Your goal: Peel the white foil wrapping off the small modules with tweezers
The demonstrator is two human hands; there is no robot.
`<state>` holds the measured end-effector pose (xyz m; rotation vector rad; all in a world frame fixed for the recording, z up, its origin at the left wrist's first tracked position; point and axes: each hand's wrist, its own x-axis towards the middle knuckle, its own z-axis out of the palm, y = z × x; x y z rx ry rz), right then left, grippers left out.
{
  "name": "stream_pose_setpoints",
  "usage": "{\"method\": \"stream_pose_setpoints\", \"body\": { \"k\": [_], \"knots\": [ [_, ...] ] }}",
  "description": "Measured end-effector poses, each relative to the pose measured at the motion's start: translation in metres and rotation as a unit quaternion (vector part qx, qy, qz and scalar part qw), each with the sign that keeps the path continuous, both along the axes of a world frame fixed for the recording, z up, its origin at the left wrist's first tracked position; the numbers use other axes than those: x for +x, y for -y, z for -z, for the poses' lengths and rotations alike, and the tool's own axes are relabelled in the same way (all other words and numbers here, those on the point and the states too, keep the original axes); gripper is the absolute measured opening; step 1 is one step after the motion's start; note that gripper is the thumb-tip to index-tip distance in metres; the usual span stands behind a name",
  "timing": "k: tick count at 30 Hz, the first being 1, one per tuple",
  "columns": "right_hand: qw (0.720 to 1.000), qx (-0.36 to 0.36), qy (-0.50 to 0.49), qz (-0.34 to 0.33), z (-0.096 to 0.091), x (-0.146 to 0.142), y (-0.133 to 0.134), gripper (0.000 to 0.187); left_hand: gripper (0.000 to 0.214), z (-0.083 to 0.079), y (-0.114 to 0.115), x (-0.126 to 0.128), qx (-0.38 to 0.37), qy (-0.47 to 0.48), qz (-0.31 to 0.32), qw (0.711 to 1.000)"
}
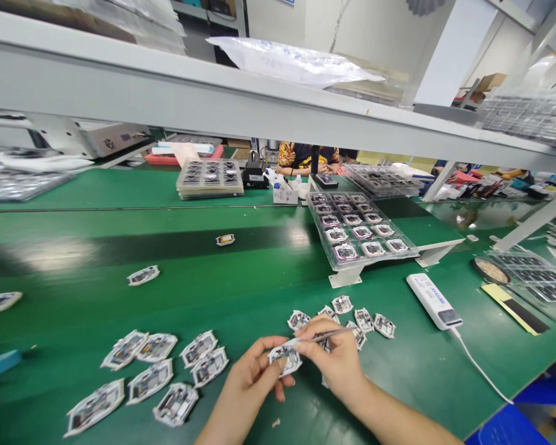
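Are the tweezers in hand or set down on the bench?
In hand: the right hand grips the tweezers above the green bench.

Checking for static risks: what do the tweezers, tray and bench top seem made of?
The tweezers look like bare steel, thin with a grey metallic sheen. The tray looks like clear moulded plastic, its pockets see-through and glaring. The bench top seems a smooth, semi-gloss green mat, perhaps rubber or vinyl; the look leaves that open.

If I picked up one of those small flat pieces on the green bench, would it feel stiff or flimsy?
The flat piece is probably very light, lying thin on the green mat. Its white edging looks like thin film, likely floppy, though the dark centre may be stiffer. Being flat, it seems unlikely to roll.
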<state>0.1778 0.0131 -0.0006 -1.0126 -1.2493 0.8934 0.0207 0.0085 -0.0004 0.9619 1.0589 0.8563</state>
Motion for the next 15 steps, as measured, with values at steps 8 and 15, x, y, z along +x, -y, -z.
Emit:
{"method": "stream_pose_setpoints", "body": {
  "k": [8, 15],
  "knots": [
    [0.993, -0.1, -0.052, -0.027, 0.001, 0.004, -0.006, 0.011, 0.022, 0.008, 0.001, 0.0, 0.054, -0.037, 0.006, 0.998],
    [0.994, -0.04, -0.097, -0.019, 0.002, 0.004, -0.006, 0.013, 0.041, 0.004, -0.003, -0.007, -0.038, 0.012, -0.008, 0.999]
  ]
}}
